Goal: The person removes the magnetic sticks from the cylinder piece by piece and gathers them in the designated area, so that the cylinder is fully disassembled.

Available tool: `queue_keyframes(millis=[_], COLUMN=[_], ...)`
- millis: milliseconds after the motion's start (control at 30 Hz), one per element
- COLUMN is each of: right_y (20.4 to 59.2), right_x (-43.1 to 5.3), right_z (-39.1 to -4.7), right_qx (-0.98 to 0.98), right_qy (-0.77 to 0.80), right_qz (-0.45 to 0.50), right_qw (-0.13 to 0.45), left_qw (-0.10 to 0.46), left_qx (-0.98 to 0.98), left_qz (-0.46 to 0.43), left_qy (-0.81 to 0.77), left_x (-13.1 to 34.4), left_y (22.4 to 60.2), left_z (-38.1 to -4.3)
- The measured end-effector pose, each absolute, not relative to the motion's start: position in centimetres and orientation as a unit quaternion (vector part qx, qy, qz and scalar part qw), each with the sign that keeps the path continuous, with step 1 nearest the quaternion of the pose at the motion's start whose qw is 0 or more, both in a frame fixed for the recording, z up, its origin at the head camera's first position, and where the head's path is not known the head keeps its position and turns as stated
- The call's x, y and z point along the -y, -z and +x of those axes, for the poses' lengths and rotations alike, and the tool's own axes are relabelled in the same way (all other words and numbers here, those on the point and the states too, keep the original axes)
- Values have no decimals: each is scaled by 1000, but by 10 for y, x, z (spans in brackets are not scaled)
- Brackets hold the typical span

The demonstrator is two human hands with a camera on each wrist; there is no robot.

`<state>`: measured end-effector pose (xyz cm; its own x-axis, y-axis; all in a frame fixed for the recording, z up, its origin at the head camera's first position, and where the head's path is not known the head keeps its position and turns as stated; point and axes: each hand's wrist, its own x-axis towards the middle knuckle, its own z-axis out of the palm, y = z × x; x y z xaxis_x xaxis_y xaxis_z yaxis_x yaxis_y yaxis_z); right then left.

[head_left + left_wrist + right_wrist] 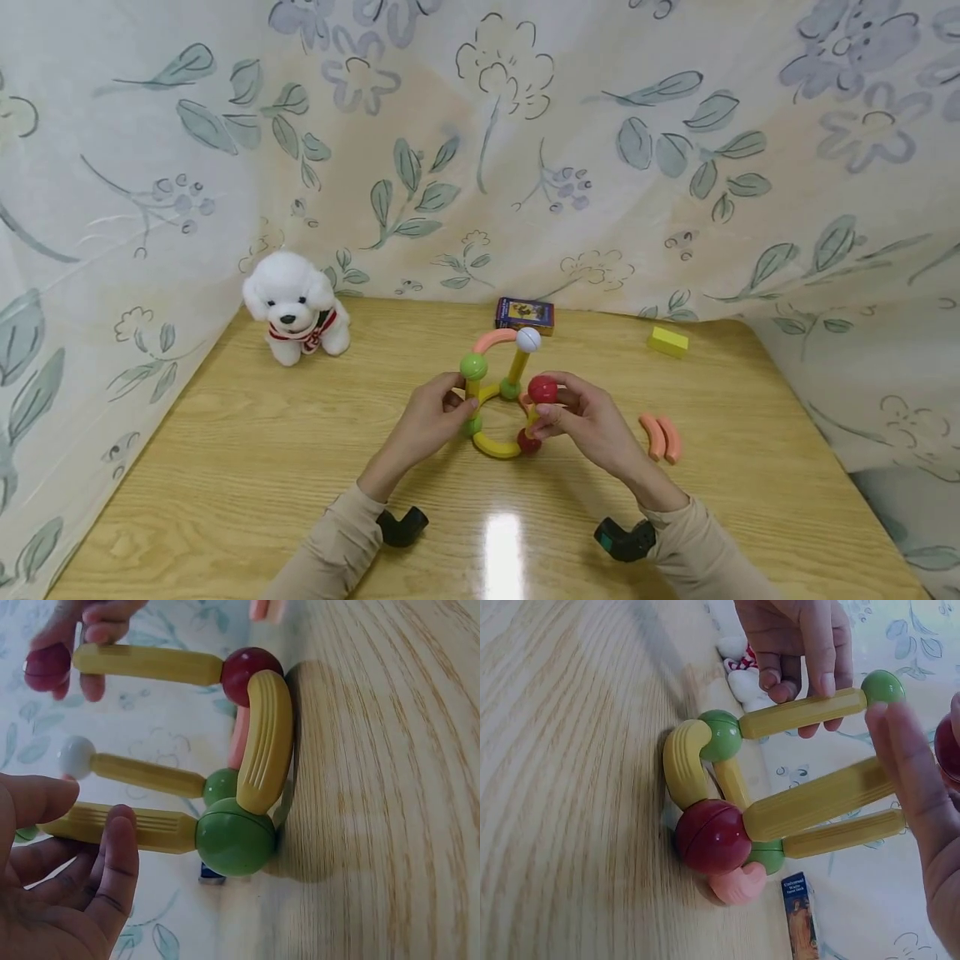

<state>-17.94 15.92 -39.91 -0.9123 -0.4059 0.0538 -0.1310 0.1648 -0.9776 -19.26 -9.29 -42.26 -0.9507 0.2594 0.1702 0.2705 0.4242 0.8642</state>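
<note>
A frame of magnetic rods and balls stands on the table. Its base ring joins curved yellow rods and a pink one to two green balls and a dark red ball. My left hand pinches the left upright yellow rod, topped by a green ball. My right hand holds a red ball at the top of the right upright yellow rod. Behind, a white ball caps the third upright, and a curved pink rod reaches between it and the green ball.
Two curved pink rods lie to the right of my right hand. A small card box and a yellow block lie toward the back. A white plush dog stands at the back left, before a floral cloth.
</note>
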Motion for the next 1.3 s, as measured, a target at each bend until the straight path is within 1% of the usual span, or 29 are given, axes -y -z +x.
queue_keyframes(millis=[133, 200, 300, 433, 567, 733, 900, 1000, 1133, 1233, 1300], right_y=[393, 389, 384, 393, 412, 430, 440, 442, 435, 427, 423], right_x=[-157, -161, -175, -201, -221, -229, -233, -235, -237, -233, -226], right_z=[-182, -186, -201, -236, -263, -277, -283, -283, -279, -270, -259], right_qx=[-774, -789, -840, -928, -968, -977, -979, -979, -978, -975, -964], right_qy=[603, 589, 526, 363, 248, 212, 204, 206, 205, 221, 259], right_qz=[-167, -152, -128, -75, -38, -22, -25, -15, 14, 6, -25], right_qw=[103, 87, 36, -28, -27, -11, -12, 2, 20, -19, -50], left_qw=[9, 11, 13, 14, 23, 36, 30, 26, 27, 27, 25], left_qx=[846, 847, 847, 846, 851, 853, 848, 848, 851, 852, 853], left_qz=[-154, -158, -166, -167, -171, -190, -192, -190, -188, -184, -179], left_qy=[510, 507, 505, 507, 497, 486, 494, 495, 490, 489, 490], left_x=[97, 97, 97, 97, 98, 99, 99, 98, 98, 99, 100], left_y=[421, 420, 417, 416, 421, 428, 427, 425, 425, 425, 424], left_z=[-194, -196, -200, -203, -202, -201, -200, -198, -199, -200, -200])
